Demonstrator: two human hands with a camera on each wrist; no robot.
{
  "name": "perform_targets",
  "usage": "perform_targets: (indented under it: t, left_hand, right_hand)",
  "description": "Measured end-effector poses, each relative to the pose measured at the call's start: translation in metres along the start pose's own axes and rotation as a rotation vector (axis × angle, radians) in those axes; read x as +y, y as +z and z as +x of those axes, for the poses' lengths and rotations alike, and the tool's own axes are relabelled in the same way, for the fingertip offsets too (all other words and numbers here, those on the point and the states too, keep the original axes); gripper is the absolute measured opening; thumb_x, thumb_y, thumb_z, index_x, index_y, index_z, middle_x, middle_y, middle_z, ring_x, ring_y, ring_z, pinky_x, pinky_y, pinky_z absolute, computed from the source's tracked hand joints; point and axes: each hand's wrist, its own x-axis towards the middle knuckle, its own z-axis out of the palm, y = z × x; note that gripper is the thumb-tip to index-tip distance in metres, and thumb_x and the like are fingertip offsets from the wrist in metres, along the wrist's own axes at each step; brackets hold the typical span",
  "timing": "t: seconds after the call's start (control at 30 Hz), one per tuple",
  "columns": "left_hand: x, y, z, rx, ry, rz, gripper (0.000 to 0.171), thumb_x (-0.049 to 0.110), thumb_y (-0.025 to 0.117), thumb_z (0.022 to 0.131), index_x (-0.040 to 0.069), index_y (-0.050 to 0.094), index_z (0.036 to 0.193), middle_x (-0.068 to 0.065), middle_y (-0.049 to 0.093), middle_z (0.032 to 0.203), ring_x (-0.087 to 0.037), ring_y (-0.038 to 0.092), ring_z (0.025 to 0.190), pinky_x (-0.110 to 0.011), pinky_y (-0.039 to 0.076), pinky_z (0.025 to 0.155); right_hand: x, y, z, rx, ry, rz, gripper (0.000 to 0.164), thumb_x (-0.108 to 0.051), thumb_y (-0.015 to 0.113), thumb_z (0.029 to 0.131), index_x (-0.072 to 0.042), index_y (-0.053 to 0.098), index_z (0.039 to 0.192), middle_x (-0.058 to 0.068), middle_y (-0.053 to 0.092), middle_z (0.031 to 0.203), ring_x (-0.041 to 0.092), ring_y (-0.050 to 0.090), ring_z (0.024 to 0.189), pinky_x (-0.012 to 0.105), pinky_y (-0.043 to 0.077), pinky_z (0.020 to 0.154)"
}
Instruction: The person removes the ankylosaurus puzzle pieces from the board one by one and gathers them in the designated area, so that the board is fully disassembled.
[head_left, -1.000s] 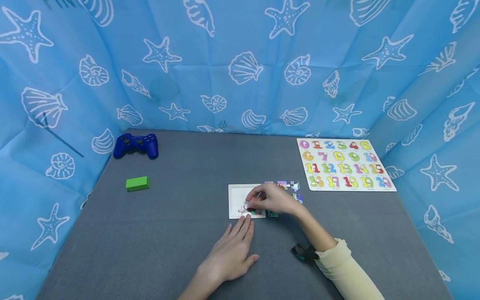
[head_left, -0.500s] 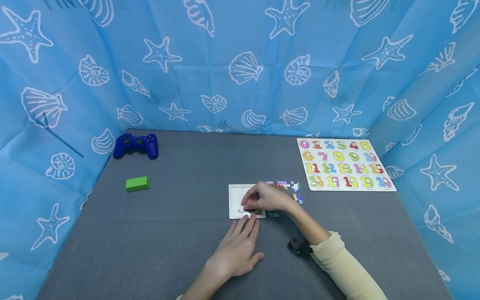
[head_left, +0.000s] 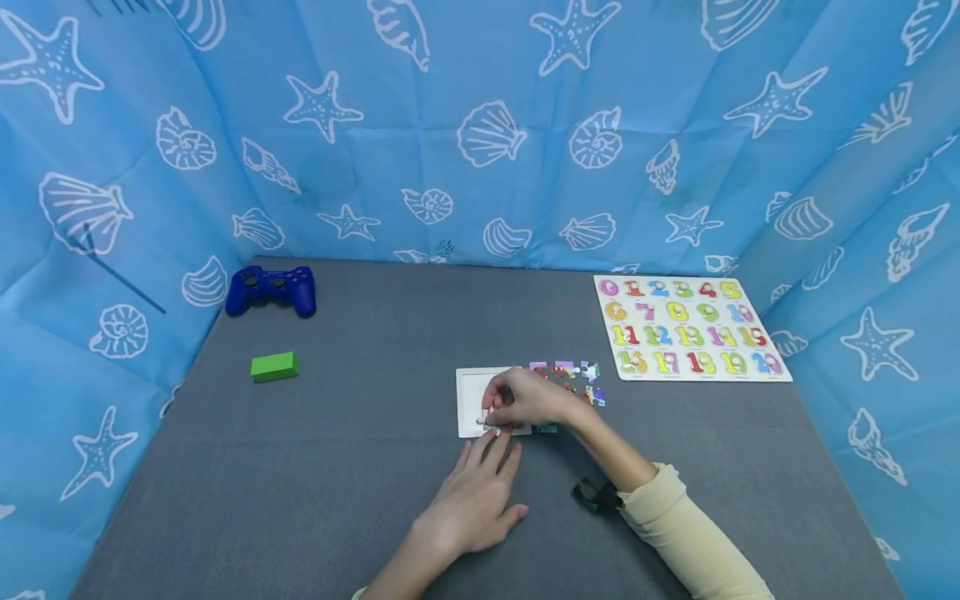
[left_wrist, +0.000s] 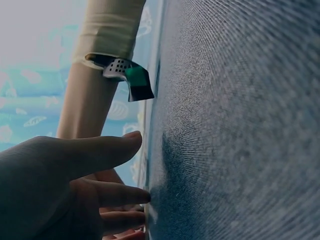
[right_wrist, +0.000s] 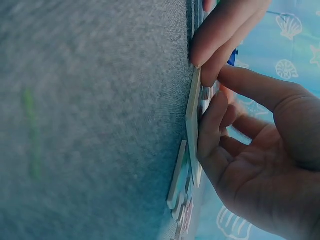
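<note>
A small white puzzle tray (head_left: 468, 387) lies on the grey table, with a few jigsaw pieces in its near part. My right hand (head_left: 531, 395) reaches over it from the right, pinching a jigsaw piece (head_left: 491, 412) between thumb and fingers low over the tray; the fingers hide most of that piece. Straight fingers of my left hand (head_left: 472, 504) touch the tray's near edge and the pieces there. In the right wrist view, fingertips of both hands meet at the tray's rim (right_wrist: 192, 112). Loose jigsaw pieces (head_left: 590, 372) lie right of the tray, partly behind my right hand.
A number board (head_left: 693, 329) lies at the back right. On the left are a blue game controller (head_left: 272, 290) and a green block (head_left: 274, 367). A blue curtain (head_left: 480, 133) with shells surrounds the table. A dark wrist camera (head_left: 596, 496) hangs from my right wrist.
My right hand has shifted slightly left over the tray with the jigsaw piece. My left hand has slid a little right along the tray's near edge.
</note>
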Motion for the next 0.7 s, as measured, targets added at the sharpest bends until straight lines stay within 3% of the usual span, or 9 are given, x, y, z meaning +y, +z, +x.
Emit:
perform_targets:
  t: [0.17,0.43,0.7]
  left_hand:
    - [-0.0007,-0.0001,0.0005,-0.009,-0.001,0.006,0.079,0.05,0.071,0.104,0.011,0.044,0.167,-0.01,0.032,0.18,-0.032,0.026,0.169,-0.06,0.034,0.132]
    - [-0.0009,0.0004,0.001,-0.017,-0.005,-0.002,0.078,0.049,0.07,0.104,0.011,0.044,0.167,-0.01,0.031,0.18,-0.032,0.026,0.169,-0.061,0.033,0.132]
    - [-0.0007,0.0006,0.0009,-0.025,-0.003,-0.008,0.078,0.049,0.071,0.104,0.011,0.043,0.167,-0.009,0.03,0.18,-0.031,0.025,0.169,-0.06,0.033,0.133]
  right_hand:
    - [-0.0005,0.0016,-0.0018,0.006,-0.023,-0.041,0.004,-0.008,0.079,0.098,-0.005,0.077,0.098,0.004,0.074,0.087,0.003,0.062,0.069,0.02,0.054,0.063]
    - [-0.0036,0.0042,-0.0023,0.047,-0.026,-0.109,0.009,-0.009,0.08,0.097,-0.004,0.077,0.105,0.003,0.07,0.087,0.004,0.059,0.069,0.019,0.051,0.065]
    - [-0.0041,0.0051,-0.0035,0.037,-0.027,-0.039,0.006,-0.008,0.075,0.101,-0.004,0.071,0.101,0.005,0.071,0.085,0.005,0.064,0.064,0.02,0.053,0.06]
